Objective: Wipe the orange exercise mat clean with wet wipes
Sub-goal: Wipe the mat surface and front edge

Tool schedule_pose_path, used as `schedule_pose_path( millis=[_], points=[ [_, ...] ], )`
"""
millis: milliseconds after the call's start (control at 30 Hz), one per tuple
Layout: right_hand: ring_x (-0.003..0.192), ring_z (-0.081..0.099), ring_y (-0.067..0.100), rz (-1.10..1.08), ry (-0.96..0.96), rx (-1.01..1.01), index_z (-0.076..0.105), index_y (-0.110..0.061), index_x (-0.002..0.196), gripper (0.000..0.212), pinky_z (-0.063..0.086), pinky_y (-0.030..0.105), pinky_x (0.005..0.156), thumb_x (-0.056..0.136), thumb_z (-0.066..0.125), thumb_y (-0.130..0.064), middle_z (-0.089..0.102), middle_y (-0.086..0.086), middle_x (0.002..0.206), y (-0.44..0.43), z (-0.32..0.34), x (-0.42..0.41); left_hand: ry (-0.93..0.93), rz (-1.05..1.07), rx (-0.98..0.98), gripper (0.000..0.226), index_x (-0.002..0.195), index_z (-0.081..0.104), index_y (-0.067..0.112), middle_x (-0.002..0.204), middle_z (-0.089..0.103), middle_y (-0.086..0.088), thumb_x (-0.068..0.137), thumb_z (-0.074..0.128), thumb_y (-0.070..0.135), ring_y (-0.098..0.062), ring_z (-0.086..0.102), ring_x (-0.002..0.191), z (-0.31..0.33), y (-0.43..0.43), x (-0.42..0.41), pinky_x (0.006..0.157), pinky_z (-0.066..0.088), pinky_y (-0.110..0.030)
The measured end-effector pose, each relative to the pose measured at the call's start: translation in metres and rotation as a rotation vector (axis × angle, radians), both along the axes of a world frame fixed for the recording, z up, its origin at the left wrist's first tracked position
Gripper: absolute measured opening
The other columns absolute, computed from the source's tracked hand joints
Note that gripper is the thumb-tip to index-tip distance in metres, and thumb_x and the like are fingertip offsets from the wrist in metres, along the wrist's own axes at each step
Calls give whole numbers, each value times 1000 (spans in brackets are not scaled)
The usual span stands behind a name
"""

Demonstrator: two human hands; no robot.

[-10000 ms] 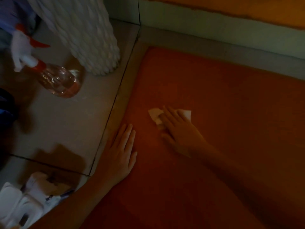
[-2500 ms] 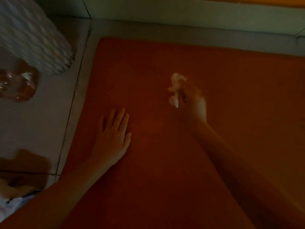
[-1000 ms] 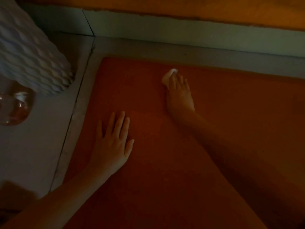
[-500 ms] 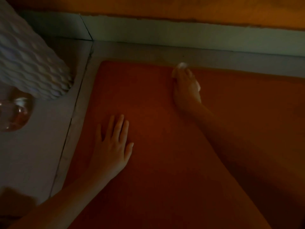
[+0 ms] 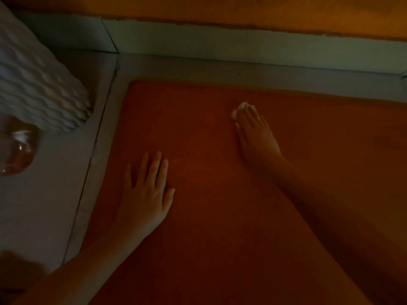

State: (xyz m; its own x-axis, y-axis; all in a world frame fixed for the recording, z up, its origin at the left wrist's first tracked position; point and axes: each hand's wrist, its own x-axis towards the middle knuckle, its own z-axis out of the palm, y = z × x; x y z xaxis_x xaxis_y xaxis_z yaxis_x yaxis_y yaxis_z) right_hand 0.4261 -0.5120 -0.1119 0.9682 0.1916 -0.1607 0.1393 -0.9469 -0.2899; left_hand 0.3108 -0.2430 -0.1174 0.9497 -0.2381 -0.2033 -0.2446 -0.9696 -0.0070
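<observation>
While left hand [image 5: 145, 194] stays flat, right hand [image 5: 255, 134] pulls wipe [image 5: 239, 107] back.

— Any writing, label, brand or number to read here?
— None. The light is dim. The orange mat [image 5: 220, 227] is plain, and the clear bottle [image 5: 16, 150] at the left edge shows no legible label.
— And the ribbed white object [image 5: 39, 91] beside it?
— Only its wavy texture, no lettering or sign.
</observation>
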Motion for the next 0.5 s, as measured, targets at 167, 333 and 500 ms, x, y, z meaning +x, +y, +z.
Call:
schedule_pose_path(
  millis=[167,333,500],
  points=[
    [145,-14,16,106,31,-273,-4,-14,153,59,-11,36,114,102,11,-41,-8,5,161,-55,5,0,-18,0,10,67,146,32,3,156,25,-17,97,20,46,-36,25,142,0,-1,1,107,26,-64],
    [147,-11,21,-129,30,-93,-2,-16,153,53,-8,36,115,105,18,-26,-10,6,160,9,5,-7,-10,4,11,67,146,33,2,155,27,-17,96,21,46,-36,25,143,1,-2,0,108,27,-64],
    [143,-21,16,338,43,-153,-18,-21,144,56,-15,34,114,97,-2,-45,-21,-1,154,-15,9,-67,-5,7,12,68,145,35,2,154,28,-18,96,21,46,-37,27,142,4,-2,1,107,28,-64]
  ],
)
